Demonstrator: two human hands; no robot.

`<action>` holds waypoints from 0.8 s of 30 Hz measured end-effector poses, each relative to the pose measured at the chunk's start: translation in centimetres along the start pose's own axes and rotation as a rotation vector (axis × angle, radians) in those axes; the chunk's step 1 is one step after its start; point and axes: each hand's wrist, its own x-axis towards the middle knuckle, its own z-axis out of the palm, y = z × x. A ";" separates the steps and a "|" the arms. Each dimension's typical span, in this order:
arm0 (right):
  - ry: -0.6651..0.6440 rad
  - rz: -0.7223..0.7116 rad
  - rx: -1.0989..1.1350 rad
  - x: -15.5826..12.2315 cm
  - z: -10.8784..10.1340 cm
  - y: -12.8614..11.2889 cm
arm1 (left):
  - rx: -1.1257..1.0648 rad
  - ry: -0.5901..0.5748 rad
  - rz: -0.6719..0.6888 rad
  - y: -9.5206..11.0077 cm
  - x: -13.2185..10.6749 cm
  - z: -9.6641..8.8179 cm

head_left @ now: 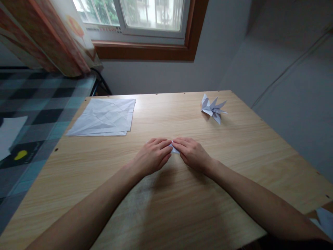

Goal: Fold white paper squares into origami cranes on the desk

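Small white paper (175,150) between person's left hand (156,153) and right hand (194,152), partly hidden by them; both touch it, cannot tell whether pinched or merely pressed; probably light, thin, easily creased, best taken by edges; beyond grip, leftward: creased white sheets (106,116); farther, rightward: spiky folded paper (213,109)

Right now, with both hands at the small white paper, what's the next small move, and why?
I'd probably ease the right hand slightly outward, with the left hand steadying the white paper. Both hands cover part of it, so its folding can't be fully checked.
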 end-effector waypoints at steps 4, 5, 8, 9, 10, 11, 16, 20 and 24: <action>-0.061 -0.013 -0.037 0.1 -0.7 -0.5 | -0.008 0.016 -0.026 0.0 0.0 0.0; -0.078 -0.001 -0.056 0.1 -0.9 -0.7 | -0.007 0.018 -0.026 0.0 0.0 0.0; -0.135 0.060 -0.114 0.1 -1.5 -1.3 | 0.001 0.010 -0.017 -0.2 -0.1 0.1; -0.153 0.081 -0.131 0.0 -1.7 -1.5 | 0.006 0.006 -0.013 -0.2 -0.1 0.1; -0.168 0.098 -0.148 0.0 -1.9 -1.6 | 0.013 0.004 -0.010 -0.3 -0.1 0.1; -0.174 0.109 -0.163 -0.1 -2.0 -1.8 | 0.023 0.002 -0.005 -0.3 -0.2 0.2; -0.075 0.168 -0.129 -0.4 -1.6 -1.9 | 0.125 0.027 -0.029 -0.2 -0.3 0.1; 0.097 0.331 0.054 -0.2 -0.7 -1.5 | 0.171 0.004 -0.060 -0.1 -0.2 -0.2; 0.147 0.459 0.233 0.3 -0.1 -1.1 | 0.155 0.001 -0.066 0.0 -0.2 -0.2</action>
